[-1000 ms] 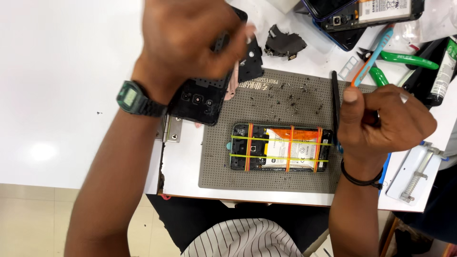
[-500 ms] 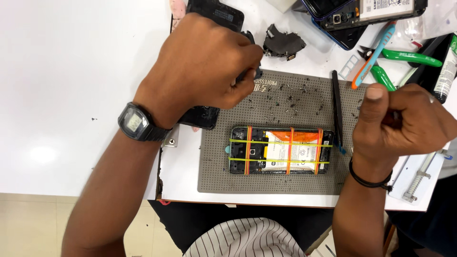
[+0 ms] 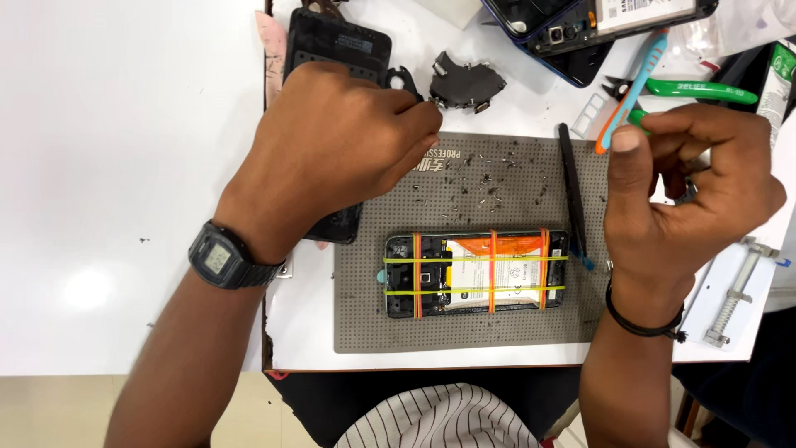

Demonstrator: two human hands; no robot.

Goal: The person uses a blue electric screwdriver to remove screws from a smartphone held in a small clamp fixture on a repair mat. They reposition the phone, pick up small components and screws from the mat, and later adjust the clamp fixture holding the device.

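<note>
— Where are your hands?
— My left hand (image 3: 340,145) is curled knuckles-up, fingertips pinched together at its far right.
— And the other?
— My right hand (image 3: 684,195) is half-closed, thumb raised, wrist bent inward.

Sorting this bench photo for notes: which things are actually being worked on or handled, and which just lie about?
In use:
left hand over the black back cover
right hand
opened phone bound with rubber bands on the grey mat

Lying about:
green cutters
black spudger
second opened phone
loose black part
</note>
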